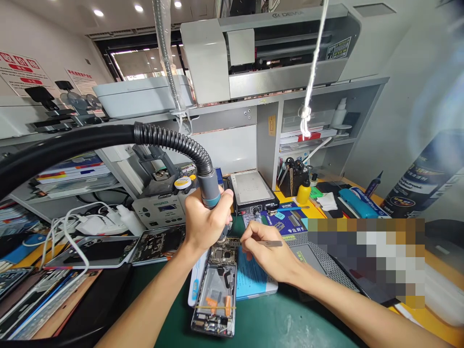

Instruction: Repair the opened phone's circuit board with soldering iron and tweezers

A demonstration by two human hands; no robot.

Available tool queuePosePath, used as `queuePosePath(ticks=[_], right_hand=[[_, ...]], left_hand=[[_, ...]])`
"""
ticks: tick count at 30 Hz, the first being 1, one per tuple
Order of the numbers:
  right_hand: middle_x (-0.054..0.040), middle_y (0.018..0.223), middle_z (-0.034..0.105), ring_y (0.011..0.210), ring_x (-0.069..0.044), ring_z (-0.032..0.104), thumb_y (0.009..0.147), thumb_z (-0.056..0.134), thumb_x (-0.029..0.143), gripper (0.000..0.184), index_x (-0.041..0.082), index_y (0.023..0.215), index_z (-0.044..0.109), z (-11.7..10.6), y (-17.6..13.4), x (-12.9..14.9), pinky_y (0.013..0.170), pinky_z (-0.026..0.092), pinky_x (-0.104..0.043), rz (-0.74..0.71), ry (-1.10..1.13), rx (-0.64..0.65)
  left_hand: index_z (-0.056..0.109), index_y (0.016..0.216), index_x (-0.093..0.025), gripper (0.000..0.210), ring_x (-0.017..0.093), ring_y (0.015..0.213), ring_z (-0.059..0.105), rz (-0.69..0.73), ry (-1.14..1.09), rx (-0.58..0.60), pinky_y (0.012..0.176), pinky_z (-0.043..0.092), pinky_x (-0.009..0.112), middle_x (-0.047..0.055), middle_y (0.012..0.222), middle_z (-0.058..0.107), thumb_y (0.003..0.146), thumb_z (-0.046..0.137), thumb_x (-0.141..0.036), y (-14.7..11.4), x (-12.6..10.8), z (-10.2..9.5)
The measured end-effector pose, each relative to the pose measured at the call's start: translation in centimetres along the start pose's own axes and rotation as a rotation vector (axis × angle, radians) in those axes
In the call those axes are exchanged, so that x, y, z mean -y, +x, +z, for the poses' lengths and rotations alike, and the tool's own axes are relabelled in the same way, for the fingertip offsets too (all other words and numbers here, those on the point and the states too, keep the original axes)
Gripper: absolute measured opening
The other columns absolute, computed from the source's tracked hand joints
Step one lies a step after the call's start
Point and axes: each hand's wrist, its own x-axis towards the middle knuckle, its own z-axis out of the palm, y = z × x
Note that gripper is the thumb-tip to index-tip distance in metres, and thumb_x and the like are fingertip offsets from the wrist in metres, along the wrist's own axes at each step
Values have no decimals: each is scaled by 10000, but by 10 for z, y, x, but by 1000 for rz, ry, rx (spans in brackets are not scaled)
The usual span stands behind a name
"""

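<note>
My left hand [206,217] is wrapped round the handle of a hot air gun [210,188], its nozzle pointing down at the top end of an opened phone [217,295]. The phone's circuit board [224,253] lies bare beneath the nozzle, and a thin yellow band crosses the lower part of the body. In my right hand [266,249] a pair of tweezers [271,243] is pinched, the tips reaching toward the board's upper right edge. Whether they touch it I cannot tell. A light blue box [253,280] lies under and beside the phone on the green mat [286,324].
The gun's black hose [79,140] arches across the left. Opened tablet-like devices [94,251] and white cables [68,217] lie left. Behind stand a grey control unit [163,210], a flat heating plate [250,187], a tool holder [292,179] and a yellow bottle [303,192]. A white cord [313,72] hangs down.
</note>
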Motion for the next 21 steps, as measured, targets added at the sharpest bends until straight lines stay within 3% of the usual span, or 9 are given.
queuePosePath(ticks=[21], right_hand=[[30,630,597,585,-137,566,809,515,136,153,212,681,549,1,3,-5,557,400,-267,-4,71,-29]], left_hand=[[499,586,-226,338,113,411,534,9,0,16,502,522,275,-68,447,510,879,661,-269,-1,2,0]])
